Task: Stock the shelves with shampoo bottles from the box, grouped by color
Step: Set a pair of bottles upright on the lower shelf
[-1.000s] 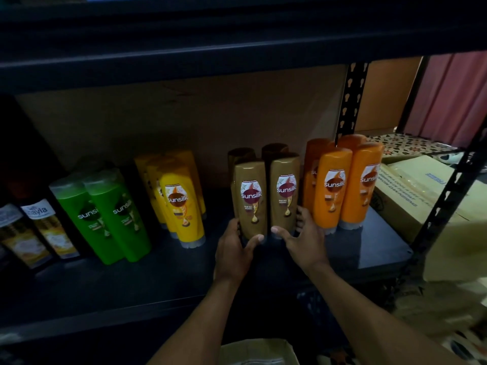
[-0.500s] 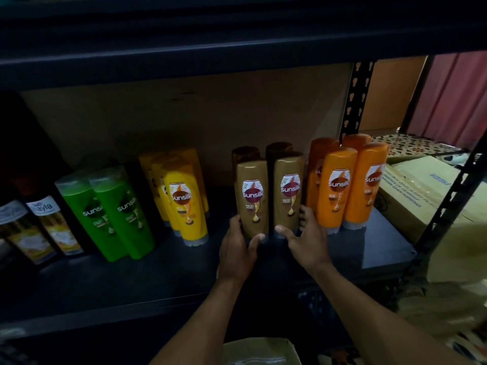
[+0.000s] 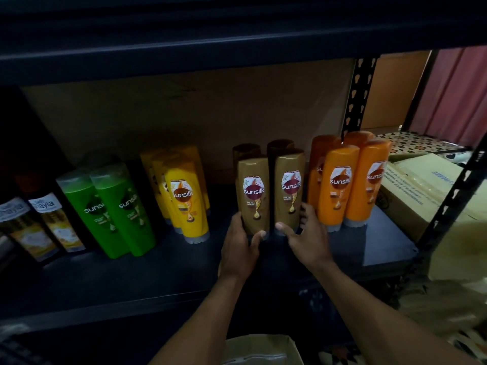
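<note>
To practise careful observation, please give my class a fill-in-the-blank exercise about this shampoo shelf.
The brown plastic shampoo bottles stand between the yellow plastic bottles and the ___ ones.
Immediately left of the yellow bottles stand the ___ ones.
The left hand and right hand each grip a ___ bottle.
Missing: orange; green; brown.

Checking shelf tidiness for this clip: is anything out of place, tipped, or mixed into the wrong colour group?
Nothing stands out. The green bottles, yellow bottles, brown bottles and orange bottles each stand in their own cluster, none fallen. The left hand and right hand each grip one of the front brown pair.
</note>
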A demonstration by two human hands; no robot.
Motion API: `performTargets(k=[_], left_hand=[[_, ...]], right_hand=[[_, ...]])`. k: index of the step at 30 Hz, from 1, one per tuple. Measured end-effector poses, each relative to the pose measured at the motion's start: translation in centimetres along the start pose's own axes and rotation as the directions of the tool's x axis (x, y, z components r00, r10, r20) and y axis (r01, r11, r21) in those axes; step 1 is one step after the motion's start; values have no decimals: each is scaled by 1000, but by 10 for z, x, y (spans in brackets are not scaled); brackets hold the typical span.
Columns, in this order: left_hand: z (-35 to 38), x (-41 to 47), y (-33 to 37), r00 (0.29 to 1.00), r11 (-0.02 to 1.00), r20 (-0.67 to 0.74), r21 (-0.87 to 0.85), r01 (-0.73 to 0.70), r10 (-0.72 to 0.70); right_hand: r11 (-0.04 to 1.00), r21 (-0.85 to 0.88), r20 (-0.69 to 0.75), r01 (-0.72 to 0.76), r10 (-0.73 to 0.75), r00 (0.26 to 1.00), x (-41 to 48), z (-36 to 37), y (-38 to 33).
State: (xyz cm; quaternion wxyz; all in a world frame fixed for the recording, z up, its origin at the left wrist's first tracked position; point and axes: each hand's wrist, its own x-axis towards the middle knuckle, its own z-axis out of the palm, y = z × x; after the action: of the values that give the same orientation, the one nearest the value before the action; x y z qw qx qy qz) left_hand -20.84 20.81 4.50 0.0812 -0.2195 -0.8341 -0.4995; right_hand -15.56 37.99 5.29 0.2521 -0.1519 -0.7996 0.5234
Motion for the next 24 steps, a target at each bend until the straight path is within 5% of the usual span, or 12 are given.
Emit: performTargets(k=[24], left_hand=[[-1, 0, 2, 1000, 1000, -7, -18, 6, -6]], right_hand=[[999, -49, 5, 3, -3, 1000, 0, 0, 0]])
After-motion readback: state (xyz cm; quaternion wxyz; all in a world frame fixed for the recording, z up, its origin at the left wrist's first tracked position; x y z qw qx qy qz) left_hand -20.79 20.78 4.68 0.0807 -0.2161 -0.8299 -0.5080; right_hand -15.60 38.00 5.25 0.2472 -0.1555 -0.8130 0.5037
